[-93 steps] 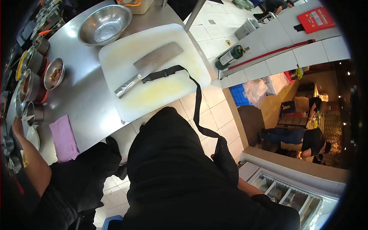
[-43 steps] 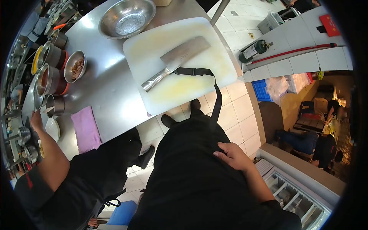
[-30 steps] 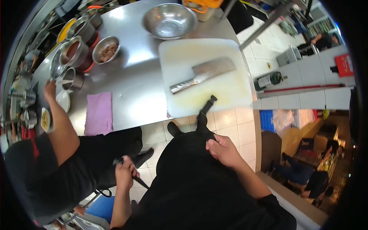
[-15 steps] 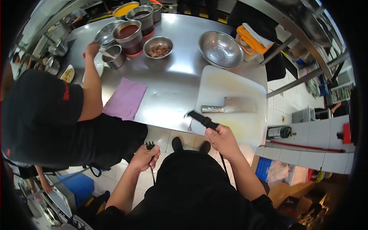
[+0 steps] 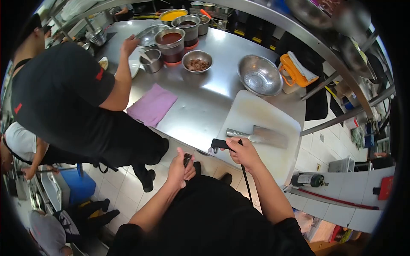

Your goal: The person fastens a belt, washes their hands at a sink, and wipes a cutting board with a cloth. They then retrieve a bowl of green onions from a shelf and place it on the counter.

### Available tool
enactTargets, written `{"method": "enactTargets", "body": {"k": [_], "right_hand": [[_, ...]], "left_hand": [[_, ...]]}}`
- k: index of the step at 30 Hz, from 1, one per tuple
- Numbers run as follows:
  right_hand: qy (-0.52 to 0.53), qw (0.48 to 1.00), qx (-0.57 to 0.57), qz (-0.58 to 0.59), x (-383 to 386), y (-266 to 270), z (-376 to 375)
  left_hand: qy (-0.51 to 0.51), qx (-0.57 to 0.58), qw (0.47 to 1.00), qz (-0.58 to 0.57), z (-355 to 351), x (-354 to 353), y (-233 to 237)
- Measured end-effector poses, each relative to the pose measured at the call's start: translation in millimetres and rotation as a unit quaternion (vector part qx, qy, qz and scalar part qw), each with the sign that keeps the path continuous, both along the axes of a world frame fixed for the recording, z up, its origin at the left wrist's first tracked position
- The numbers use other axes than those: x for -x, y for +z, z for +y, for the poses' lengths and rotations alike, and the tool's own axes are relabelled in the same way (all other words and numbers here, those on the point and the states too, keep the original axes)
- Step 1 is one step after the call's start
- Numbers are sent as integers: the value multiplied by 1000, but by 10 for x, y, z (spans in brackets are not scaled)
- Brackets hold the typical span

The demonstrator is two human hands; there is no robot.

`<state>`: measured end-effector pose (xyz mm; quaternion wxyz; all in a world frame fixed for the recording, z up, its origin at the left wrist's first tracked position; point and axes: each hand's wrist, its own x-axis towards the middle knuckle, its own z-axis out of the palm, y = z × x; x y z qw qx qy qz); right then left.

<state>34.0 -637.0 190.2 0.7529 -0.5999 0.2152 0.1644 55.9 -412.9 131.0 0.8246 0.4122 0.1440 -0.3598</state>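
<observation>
My right hand [image 5: 244, 152] is closed round a black strap [image 5: 221, 144] beside the near edge of a white cutting board [image 5: 241, 106]. A cord hangs from that hand. A cleaver [image 5: 269, 136] lies flat on the board, just beyond the hand. Nearer my body, my left hand [image 5: 180, 167] is closed on a small black buckle [image 5: 187, 159], in front of the steel table [image 5: 188, 123]. A pink cloth [image 5: 153, 105] lies on the table to the left.
A co-worker [image 5: 64, 89] stands at the left, one hand near a metal bowl [image 5: 149, 36]. Pots of sauce [image 5: 171, 45], a bowl of meat [image 5: 197, 62] and a large steel bowl [image 5: 260, 75] stand on the table. A rail [image 5: 329, 123] runs at the right.
The view has shifted, showing more of the co-worker. My left hand has moved up and closer to my right hand. The black strap in my right hand has turned nearly level.
</observation>
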Motion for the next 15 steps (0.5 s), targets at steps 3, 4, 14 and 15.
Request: {"method": "enactTargets", "body": {"k": [3, 4, 14, 15], "right_hand": [[33, 999, -24, 24, -10, -47, 29], [35, 998, -52, 20, -17, -61, 29], [120, 978, -167, 38, -126, -173, -54], [148, 976, -154, 45, -172, -174, -41]], "left_hand": [[-42, -19, 998, -44, -92, 21, 70], [-74, -29, 995, -61, -129, 26, 73], [-75, -30, 992, -95, -311, 14, 184], [-70, -29, 992, -96, -323, 5, 177]]}}
